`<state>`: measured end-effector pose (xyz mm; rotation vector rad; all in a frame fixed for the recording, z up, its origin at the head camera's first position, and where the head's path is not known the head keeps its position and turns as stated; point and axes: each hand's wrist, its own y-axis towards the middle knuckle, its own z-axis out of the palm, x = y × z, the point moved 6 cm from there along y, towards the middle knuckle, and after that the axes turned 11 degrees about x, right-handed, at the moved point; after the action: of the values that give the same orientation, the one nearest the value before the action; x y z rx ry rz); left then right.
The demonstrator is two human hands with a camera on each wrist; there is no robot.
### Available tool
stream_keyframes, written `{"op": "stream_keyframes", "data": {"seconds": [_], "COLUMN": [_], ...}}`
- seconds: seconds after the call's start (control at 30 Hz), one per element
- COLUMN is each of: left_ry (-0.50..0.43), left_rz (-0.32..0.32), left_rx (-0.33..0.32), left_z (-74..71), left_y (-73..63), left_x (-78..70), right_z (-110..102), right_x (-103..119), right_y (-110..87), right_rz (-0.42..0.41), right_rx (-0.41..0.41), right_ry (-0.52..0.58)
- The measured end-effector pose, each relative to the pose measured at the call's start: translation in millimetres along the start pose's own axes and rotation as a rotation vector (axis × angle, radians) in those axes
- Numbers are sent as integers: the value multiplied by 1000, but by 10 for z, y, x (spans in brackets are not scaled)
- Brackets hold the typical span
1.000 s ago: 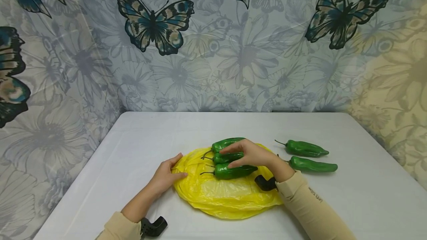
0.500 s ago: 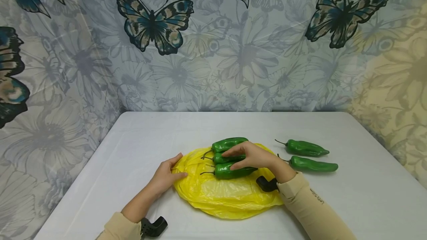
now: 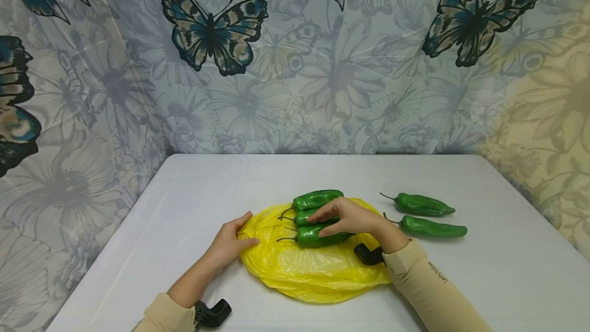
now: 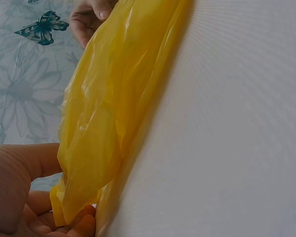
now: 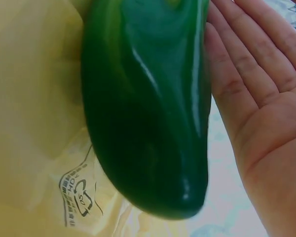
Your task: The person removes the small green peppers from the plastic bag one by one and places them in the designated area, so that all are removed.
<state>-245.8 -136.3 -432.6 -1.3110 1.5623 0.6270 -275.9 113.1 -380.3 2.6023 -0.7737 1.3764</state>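
A yellow plastic bag (image 3: 318, 286) lies crumpled and flat in the head view, with three green peppers (image 3: 313, 240) side by side on it, stems to the left. My left hand (image 3: 226, 242) holds the bag's left edge; in the left wrist view, its thumb and fingers lie on either side of the plastic (image 4: 93, 133). Over the peppers is my right hand (image 3: 352, 218), its fingers by the middle pepper (image 3: 301, 218) and its thumb at the front one. The right wrist view has straight fingers (image 5: 261, 54) alongside a large green pepper (image 5: 148, 118); the thumb is hidden there.
Two more green peppers (image 3: 424, 205) lie to the right of the bag on the white table (image 3: 221, 178). A butterfly-patterned cloth (image 3: 341, 91) hangs behind the table and along its sides. Black wrist devices (image 3: 214, 314) stick out near both cuffs.
My right hand has shifted slightly to the right over the peppers and then stays nearly still. The left hand, bag and peppers look unmoved.
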Motion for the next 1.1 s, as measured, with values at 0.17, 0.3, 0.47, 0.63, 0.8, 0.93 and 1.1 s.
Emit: {"op": "stream_keyframes", "data": {"seconds": [0.17, 0.3, 0.47, 0.63, 0.8, 0.93, 1.1], "left_ry": [-4, -1, -1, -7, -4, -8, -8], "left_rz": [0, -1, -1, 4, 1, 2, 1], "left_rx": [-3, -2, 3, 5, 3, 3, 4], "left_z": [-4, -4, 0, 4, 8, 11, 12], "left_y": [2, 0, 1, 6, 12, 18, 18], "left_x": [-1, -10, -18, -14, -3, -2, -1], "right_z": [13, 43, 85, 104, 81, 75, 85], "right_x": [-4, -25, -45, -80, -133, -160, -167], "right_y": [-2, -8, -10, -35, -86, -111, -125], "right_rz": [4, 17, 39, 93, 136, 145, 136], "right_rx": [19, 48, 97, 140, 147, 149, 147], "right_ry": [10, 9, -4, -61, -77, -82, -79]}}
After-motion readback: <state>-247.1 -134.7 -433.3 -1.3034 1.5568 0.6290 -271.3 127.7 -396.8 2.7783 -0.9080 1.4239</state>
